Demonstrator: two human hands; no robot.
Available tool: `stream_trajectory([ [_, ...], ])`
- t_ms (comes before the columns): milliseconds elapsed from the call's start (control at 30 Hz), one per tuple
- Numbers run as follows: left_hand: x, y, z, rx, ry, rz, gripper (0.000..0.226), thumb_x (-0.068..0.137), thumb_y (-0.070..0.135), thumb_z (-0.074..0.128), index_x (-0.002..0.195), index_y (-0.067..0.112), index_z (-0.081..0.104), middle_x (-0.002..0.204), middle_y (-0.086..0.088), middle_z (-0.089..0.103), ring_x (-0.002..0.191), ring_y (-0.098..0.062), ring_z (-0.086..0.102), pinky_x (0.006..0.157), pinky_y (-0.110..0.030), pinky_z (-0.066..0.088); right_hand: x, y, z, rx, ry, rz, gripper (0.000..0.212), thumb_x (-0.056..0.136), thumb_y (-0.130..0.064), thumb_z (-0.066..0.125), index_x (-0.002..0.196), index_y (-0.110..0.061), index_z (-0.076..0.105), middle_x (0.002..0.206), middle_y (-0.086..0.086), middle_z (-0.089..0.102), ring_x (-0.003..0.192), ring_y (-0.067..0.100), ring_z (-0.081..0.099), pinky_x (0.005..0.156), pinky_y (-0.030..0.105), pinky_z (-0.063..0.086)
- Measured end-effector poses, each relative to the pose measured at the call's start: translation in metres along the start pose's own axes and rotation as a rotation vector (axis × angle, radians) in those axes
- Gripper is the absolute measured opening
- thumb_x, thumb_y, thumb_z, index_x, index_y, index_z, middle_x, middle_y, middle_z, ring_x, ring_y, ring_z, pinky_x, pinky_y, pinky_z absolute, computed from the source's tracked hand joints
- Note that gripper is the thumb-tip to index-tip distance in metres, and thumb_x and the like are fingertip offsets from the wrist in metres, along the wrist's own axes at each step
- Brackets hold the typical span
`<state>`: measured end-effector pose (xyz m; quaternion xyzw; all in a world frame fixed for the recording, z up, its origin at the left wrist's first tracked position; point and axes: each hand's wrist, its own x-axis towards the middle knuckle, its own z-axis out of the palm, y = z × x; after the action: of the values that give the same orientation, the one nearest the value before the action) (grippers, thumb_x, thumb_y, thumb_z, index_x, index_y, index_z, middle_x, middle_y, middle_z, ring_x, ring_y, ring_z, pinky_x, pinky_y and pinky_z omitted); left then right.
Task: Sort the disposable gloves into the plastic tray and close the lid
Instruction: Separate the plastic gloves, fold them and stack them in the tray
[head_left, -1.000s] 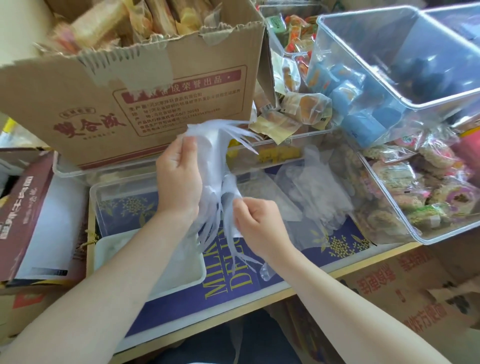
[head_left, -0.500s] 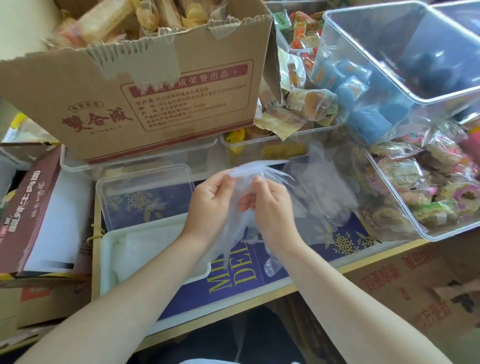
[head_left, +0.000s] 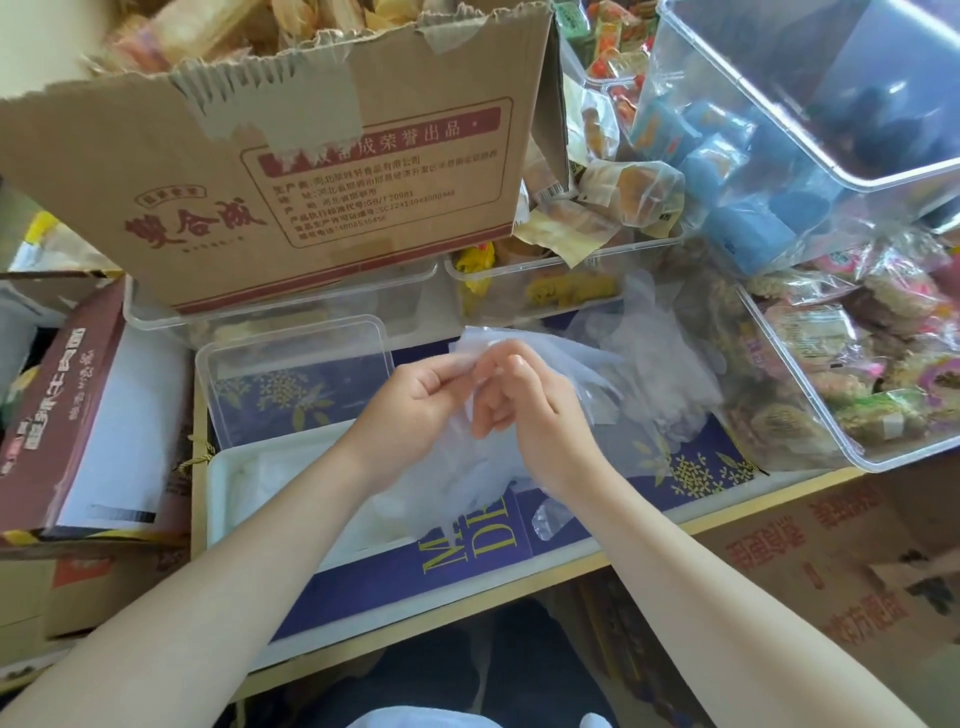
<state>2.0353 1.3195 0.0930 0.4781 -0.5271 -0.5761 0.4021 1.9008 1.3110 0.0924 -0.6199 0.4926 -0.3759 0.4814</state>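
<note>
Gloves (head_left: 467, 467), thin and clear, hang bunched between our hands above the blue box top (head_left: 467, 566). Our left hand (head_left: 415, 410) pinches the upper edge with thumb and forefinger; our right hand (head_left: 524, 415) curls its fingers round the same bunch just beside it. The white tray (head_left: 223, 499) sits below our left forearm with more film inside, and its clear lid (head_left: 291, 384) lies off, just behind it. More loose gloves (head_left: 654, 374) lie to the right, near a snack bin (head_left: 841, 384). A carton (head_left: 270, 171) stands behind.
</note>
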Motion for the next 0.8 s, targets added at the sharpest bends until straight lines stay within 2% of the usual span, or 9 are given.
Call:
stream_trajectory([
  [100, 0.005, 0.001, -0.007, -0.052, 0.093, -0.030, 0.031, 0.097, 0.004, 0.042, 0.101, 0.025, 0.065, 0.094, 0.024, 0.069, 0.098, 0.007, 0.060, 0.087, -0.008, 0.040, 0.000, 0.006, -0.015, -0.279, 0.159, -0.081, 0.015, 0.086, -0.016, 0.045, 0.095, -0.017, 0.057, 0.064, -0.005, 0.049, 0.057, 0.005, 0.041, 0.057, 0.027, 0.033],
  [200, 0.009, 0.001, -0.016, -0.074, 0.095, -0.072, 0.030, 0.096, 0.005, 0.043, 0.099, 0.025, 0.066, 0.093, 0.018, 0.071, 0.094, 0.001, 0.063, 0.087, -0.014, 0.044, 0.005, 0.012, -0.033, -0.488, 0.224, -0.118, 0.036, 0.082, -0.038, 0.049, 0.110, -0.017, 0.057, 0.098, -0.012, 0.048, 0.092, 0.009, 0.045, 0.082, 0.026, 0.035],
  [300, 0.012, 0.004, -0.023, -0.129, 0.092, -0.090, 0.028, 0.095, 0.005, 0.045, 0.096, 0.021, 0.068, 0.088, 0.010, 0.073, 0.085, -0.005, 0.067, 0.080, -0.018, 0.049, 0.013, 0.008, -0.048, -0.384, -0.017, 0.116, 0.018, 0.092, -0.041, 0.051, 0.094, -0.025, 0.058, 0.090, -0.012, 0.057, 0.089, 0.011, 0.052, 0.077, 0.025, 0.039],
  [400, 0.016, 0.007, -0.027, -0.132, 0.089, -0.093, 0.029, 0.094, 0.004, 0.044, 0.095, 0.020, 0.069, 0.086, 0.009, 0.073, 0.084, -0.006, 0.067, 0.082, -0.019, 0.050, 0.020, 0.006, -0.053, -0.218, -0.075, 0.433, 0.042, 0.091, -0.054, 0.045, 0.066, -0.021, 0.051, 0.058, -0.008, 0.050, 0.059, 0.013, 0.049, 0.061, 0.027, 0.037],
  [467, 0.018, 0.006, -0.030, -0.144, 0.101, -0.110, 0.033, 0.094, 0.005, 0.045, 0.091, 0.022, 0.073, 0.087, 0.007, 0.073, 0.085, -0.007, 0.068, 0.085, -0.023, 0.049, 0.022, 0.008, -0.055, -0.072, -0.059, 0.572, 0.055, 0.079, -0.068, 0.050, 0.069, -0.013, 0.056, 0.060, 0.001, 0.048, 0.057, 0.017, 0.047, 0.065, 0.028, 0.036],
  [500, 0.018, 0.006, -0.030, -0.141, 0.107, -0.119, 0.034, 0.094, 0.006, 0.046, 0.089, 0.023, 0.075, 0.089, 0.006, 0.074, 0.087, -0.008, 0.068, 0.087, -0.026, 0.048, 0.022, 0.011, -0.056, 0.034, -0.075, 0.577, 0.061, 0.074, -0.069, 0.055, 0.081, -0.009, 0.063, 0.068, 0.006, 0.051, 0.064, 0.021, 0.049, 0.068, 0.031, 0.037],
  [600, 0.016, 0.004, -0.027, -0.117, 0.099, -0.129, 0.025, 0.093, 0.009, 0.048, 0.094, 0.020, 0.071, 0.089, 0.006, 0.074, 0.085, -0.009, 0.068, 0.081, -0.023, 0.050, 0.023, 0.016, -0.059, 0.390, -0.142, 0.349, 0.039, 0.086, -0.040, 0.063, 0.115, -0.014, 0.062, 0.096, 0.004, 0.064, 0.086, 0.018, 0.060, 0.078, 0.032, 0.048],
  [700, 0.014, 0.002, -0.021, -0.153, 0.061, -0.134, 0.020, 0.089, 0.016, 0.053, 0.100, 0.011, 0.069, 0.091, 0.001, 0.073, 0.082, -0.011, 0.068, 0.069, -0.020, 0.053, 0.026, 0.010, -0.065, 0.576, -0.152, 0.096, 0.023, 0.083, -0.030, 0.063, 0.104, -0.023, 0.068, 0.112, -0.001, 0.065, 0.097, 0.016, 0.058, 0.085, 0.029, 0.047],
  [800, 0.015, 0.002, -0.020, -0.138, 0.094, -0.149, 0.019, 0.093, 0.012, 0.050, 0.098, 0.012, 0.068, 0.088, 0.004, 0.073, 0.081, -0.008, 0.069, 0.068, -0.017, 0.051, 0.026, 0.003, -0.069, 0.537, -0.069, -0.035, 0.017, 0.081, -0.013, 0.067, 0.091, -0.024, 0.075, 0.105, -0.005, 0.071, 0.097, 0.012, 0.064, 0.084, 0.023, 0.049],
])
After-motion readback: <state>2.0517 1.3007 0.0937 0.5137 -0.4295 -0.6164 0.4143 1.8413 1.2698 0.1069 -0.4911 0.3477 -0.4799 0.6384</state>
